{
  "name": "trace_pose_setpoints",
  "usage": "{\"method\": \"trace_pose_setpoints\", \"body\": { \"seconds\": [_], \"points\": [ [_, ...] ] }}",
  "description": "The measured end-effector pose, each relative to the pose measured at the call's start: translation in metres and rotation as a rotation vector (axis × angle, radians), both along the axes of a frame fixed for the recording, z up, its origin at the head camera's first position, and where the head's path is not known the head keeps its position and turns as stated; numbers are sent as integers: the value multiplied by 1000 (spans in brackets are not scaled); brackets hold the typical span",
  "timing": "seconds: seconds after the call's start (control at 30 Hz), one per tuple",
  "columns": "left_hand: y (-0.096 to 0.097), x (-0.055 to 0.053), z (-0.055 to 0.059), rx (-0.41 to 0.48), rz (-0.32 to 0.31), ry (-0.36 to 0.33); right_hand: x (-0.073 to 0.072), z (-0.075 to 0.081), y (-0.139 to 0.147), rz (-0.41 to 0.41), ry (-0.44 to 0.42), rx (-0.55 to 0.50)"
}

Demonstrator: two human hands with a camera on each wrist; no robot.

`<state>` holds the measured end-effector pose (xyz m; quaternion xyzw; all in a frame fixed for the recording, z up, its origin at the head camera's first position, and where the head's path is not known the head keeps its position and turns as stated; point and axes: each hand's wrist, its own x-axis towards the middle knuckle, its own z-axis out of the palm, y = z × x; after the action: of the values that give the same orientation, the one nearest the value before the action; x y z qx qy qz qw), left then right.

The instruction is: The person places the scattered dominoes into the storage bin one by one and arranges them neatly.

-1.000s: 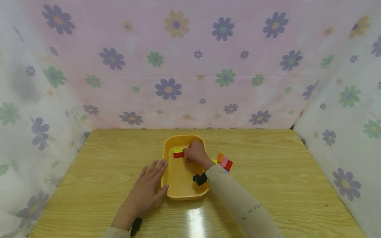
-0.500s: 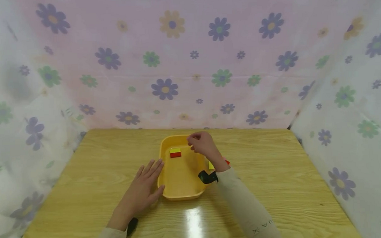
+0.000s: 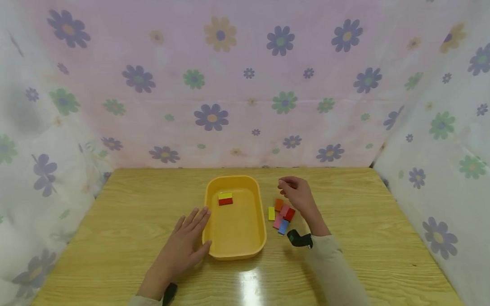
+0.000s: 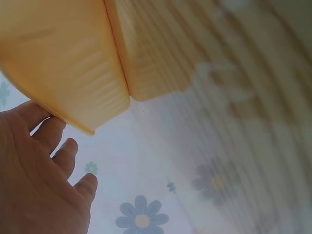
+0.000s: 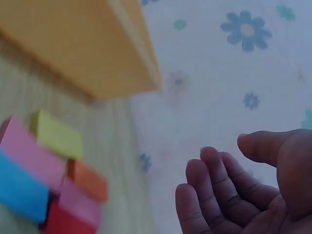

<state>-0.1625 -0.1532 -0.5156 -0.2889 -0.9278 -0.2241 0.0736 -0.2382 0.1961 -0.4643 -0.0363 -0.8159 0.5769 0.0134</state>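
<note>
My left hand [image 3: 183, 245] rests its fingertips on the left rim of a yellow plastic tray [image 3: 235, 234], its fingers fairly straight. In the left wrist view those fingers touch the side of the tray. Near the tray's far left corner lie a yellow block [image 3: 225, 195] and a red block [image 3: 225, 201], side by side and touching. My right hand [image 3: 301, 196] hovers right of the tray, above several coloured blocks, with fingers loosely bent and nothing between them. Below it are a yellow block [image 3: 271, 213], an orange block [image 3: 279, 205], a red block [image 3: 289, 214] and a blue block [image 3: 283, 227].
Two pink blocks, one of them the lower pink block [image 3: 277, 221], lie among the pile. A wood-grain table [image 3: 373, 238] carries everything. Flower-print cloth [image 3: 242, 81] hangs behind it and along both sides.
My right hand has lifted out of the tray and moved right, over the loose blocks, uncovering them. The left hand stays at the tray's rim. The yellow and red blocks remain in the tray.
</note>
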Motion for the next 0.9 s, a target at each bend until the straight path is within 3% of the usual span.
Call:
{"method": "trace_pose_setpoints", "body": {
  "seconds": [0.17, 0.3, 0.53, 0.73, 0.9],
  "points": [
    [1, 1, 0, -2, 4, 8, 2, -26, 28, -56, -18, -17],
    [1, 2, -1, -11, 7, 7, 9, -40, 43, -38, 25, 37],
    [2, 0, -3, -12, 2, 11, 18, -53, 63, 125, 136, 135],
    [2, 0, -3, -7, -1, 3, 24, -59, 70, 272, 143, 226],
    [1, 2, -2, 1, 4, -2, 26, -61, 69, 341, 137, 340]
  ]
}}
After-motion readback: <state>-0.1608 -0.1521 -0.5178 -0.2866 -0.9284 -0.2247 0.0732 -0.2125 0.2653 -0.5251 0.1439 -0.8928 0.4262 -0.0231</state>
